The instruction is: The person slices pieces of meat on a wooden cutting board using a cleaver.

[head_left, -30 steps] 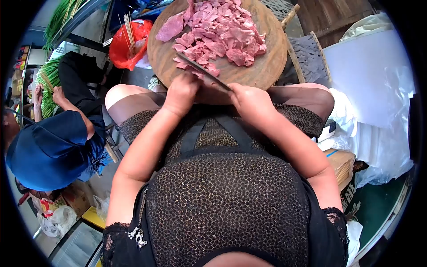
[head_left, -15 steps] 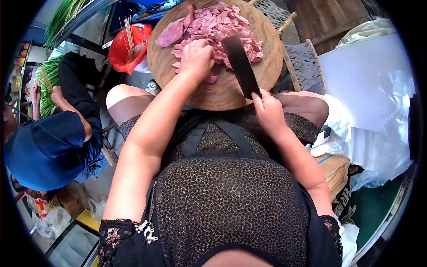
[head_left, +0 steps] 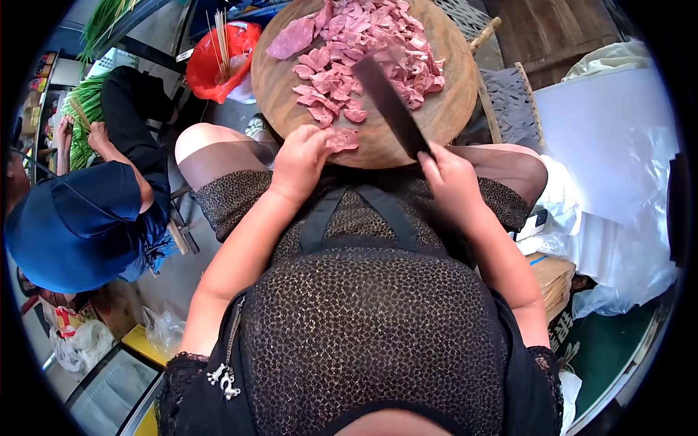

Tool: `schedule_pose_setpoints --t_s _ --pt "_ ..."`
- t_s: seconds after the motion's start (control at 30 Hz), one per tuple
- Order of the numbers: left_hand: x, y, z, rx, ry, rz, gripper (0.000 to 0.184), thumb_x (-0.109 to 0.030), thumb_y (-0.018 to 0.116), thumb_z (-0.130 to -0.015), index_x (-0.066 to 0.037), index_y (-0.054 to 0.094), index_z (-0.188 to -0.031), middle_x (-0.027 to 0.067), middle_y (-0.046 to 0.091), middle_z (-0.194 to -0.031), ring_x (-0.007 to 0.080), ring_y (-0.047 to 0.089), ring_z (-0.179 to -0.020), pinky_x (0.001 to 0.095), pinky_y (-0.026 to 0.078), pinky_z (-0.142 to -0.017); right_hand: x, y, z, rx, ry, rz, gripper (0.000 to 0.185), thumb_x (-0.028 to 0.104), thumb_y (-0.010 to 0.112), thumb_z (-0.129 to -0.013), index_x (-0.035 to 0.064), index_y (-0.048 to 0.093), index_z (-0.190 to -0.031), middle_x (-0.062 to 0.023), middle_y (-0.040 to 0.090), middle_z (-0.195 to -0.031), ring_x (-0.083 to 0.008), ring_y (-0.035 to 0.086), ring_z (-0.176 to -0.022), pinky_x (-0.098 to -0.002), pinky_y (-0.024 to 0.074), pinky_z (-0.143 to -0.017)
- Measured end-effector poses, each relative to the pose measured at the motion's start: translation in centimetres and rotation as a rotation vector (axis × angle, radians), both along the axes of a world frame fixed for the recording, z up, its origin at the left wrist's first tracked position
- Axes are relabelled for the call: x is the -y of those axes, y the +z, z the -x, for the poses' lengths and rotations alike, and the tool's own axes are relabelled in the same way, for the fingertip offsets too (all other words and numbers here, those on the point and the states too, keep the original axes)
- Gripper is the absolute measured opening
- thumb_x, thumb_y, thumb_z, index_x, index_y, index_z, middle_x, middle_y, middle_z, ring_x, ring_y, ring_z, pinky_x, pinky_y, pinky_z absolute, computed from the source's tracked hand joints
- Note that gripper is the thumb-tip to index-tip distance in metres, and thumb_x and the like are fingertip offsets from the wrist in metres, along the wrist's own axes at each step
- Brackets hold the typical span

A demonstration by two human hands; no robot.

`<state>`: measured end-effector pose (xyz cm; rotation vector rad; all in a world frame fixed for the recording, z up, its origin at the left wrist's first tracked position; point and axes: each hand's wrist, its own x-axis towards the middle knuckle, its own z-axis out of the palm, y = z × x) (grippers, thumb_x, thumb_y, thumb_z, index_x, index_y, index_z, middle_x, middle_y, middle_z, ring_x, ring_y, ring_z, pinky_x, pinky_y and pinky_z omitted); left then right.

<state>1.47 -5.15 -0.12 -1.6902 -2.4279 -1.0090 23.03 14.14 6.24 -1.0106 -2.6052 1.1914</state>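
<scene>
No wording can be read with certainty. Large white characters (head_left: 563, 331) stand on the dark green board (head_left: 614, 356) at the lower right; they are turned askew and partly covered by the brown carton (head_left: 550, 285), so which characters they are cannot be told. At the lower left, the red-and-yellow packaging (head_left: 69, 320) bears printing too small and blurred to make out. The colourful packets (head_left: 38, 83) at the far left are likewise too small to read.
</scene>
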Motion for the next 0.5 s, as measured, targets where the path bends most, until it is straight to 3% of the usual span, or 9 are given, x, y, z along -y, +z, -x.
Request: schedule_pose_setpoints --t_s 0.07,0.13,0.2,0.27,0.43,0.5 --pt "0.5 -0.5 -0.4 -0.016 -0.022 0.002 0.027 -0.007 0.074 -0.079 -0.006 0.068 -0.105 0.0119 0.064 -0.098 0.0324 0.063 -0.091 0.0385 0.052 -0.079 0.6 0.6 -0.4 -0.068 0.215 -0.158 0.03 0.023 0.058 -0.097 0.0075 0.066 -0.12 -0.0192 0.071 -0.1 -0.0372 0.068 -0.092 -0.0432 0.0549 -0.08" --pt "0.5 -1.8 -0.7 -0.036 -0.114 0.048 0.021 -0.009 0.073 -0.081 -0.006 0.069 -0.102 0.012 0.064 -0.097 0.0323 0.063 -0.092 0.0392 0.052 -0.079 1.0 0.7 -0.5 -0.116 0.303 -0.298 0.027 0.021 0.06 -0.095 0.007 0.067 -0.116 -0.0166 0.072 -0.093 -0.0345 0.07 -0.084 -0.0428 0.0568 -0.074" --pt "0.4 -2.7 -0.7 -0.052 -0.114 -0.006 0.024 -0.008 0.068 -0.082 -0.007 0.069 -0.105 0.0109 0.064 -0.1 0.0322 0.063 -0.09 0.0404 0.054 -0.075 1.5 1.7 -0.2 0.082 0.437 -0.349 0.026 0.019 0.061 -0.094 0.0077 0.066 -0.117 -0.0153 0.07 -0.087 -0.0327 0.068 -0.08 -0.043 0.0554 -0.069" --pt "0.2 -2.1 -0.8 -0.208 -0.122 0.037 0.026 -0.008 0.066 -0.082 -0.006 0.069 -0.108 0.0105 0.063 -0.106 0.0321 0.064 -0.091 0.0413 0.056 -0.077 1.6 1.9 0.0 0.097 0.464 -0.391 0.025 0.018 0.062 -0.092 0.0082 0.066 -0.115 -0.014 0.07 -0.084 -0.0329 0.068 -0.077 -0.0434 0.0553 -0.066" --pt "0.1 -2.3 -0.5 -0.277 -0.159 0.029 0.03 -0.008 0.064 -0.081 -0.006 0.071 -0.11 0.0101 0.063 -0.113 0.0326 0.064 -0.096 0.0414 0.056 -0.079 1.2 2.2 0.9 0.168 0.553 -0.434 0.017 0.016 0.06 -0.091 0.0051 0.065 -0.102 -0.0153 0.068 -0.074 -0.0344 0.068 -0.067 -0.045 0.0546 -0.058" --pt "0.0 -2.3 -0.5 -0.3 -0.159 0.027 0.031 -0.008 0.063 -0.08 -0.007 0.071 -0.109 0.0099 0.063 -0.114 0.0327 0.063 -0.097 0.0412 0.056 -0.08 1.5 2.6 2.1 0.228 0.556 -0.399 0.014 0.014 0.055 -0.091 0.0047 0.063 -0.097 -0.0163 0.069 -0.076 -0.0358 0.069 -0.072 -0.0467 0.0552 -0.062"
